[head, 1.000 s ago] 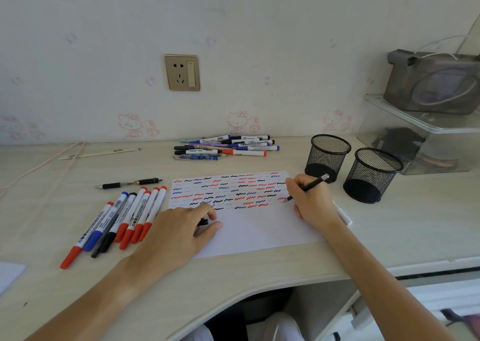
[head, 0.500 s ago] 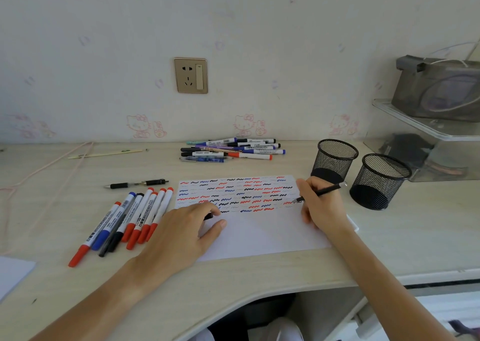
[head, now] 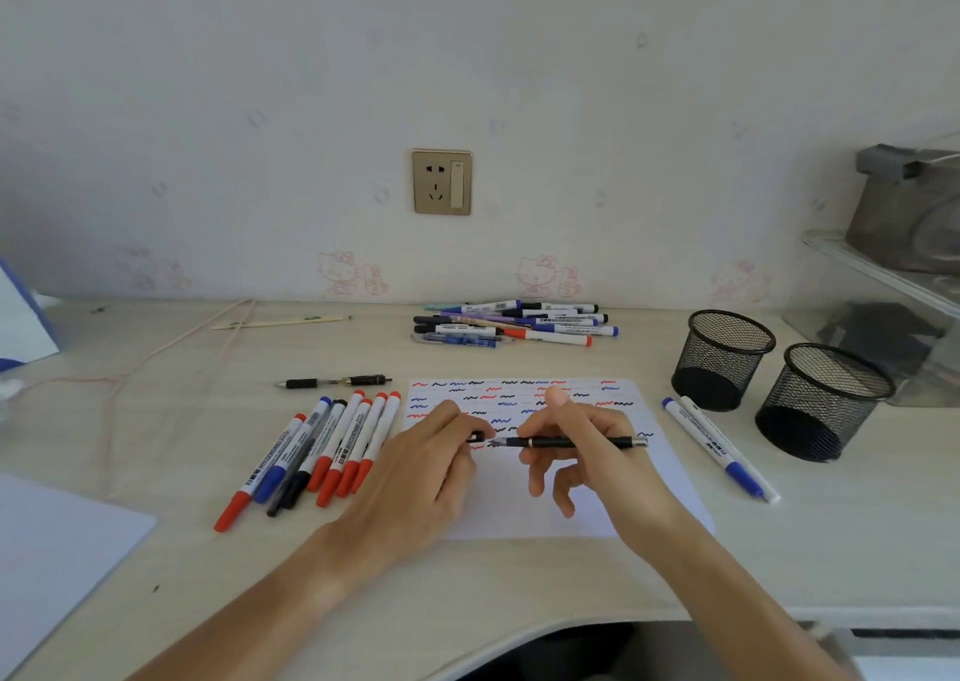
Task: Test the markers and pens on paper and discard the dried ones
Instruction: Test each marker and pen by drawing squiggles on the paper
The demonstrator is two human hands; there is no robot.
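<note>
A white paper covered with red, blue and black squiggles lies mid-desk. Above it my right hand holds a slim black pen level, its tip pointing left. My left hand pinches a small black cap right at that tip. Left of the paper lies a row of several red, blue and black whiteboard markers. A heap of mixed pens and markers sits near the wall. Two black mesh cups stand at the right.
A blue-capped marker lies between paper and cups. A black click pen rests above the marker row. A pink cable and a pale stick are at the back left. A clear shelf stands far right.
My right hand lifted the pen off the paper and turned it level, moving left. My left hand rose from the sheet with the cap and met the pen's tip. The camera shifted left.
</note>
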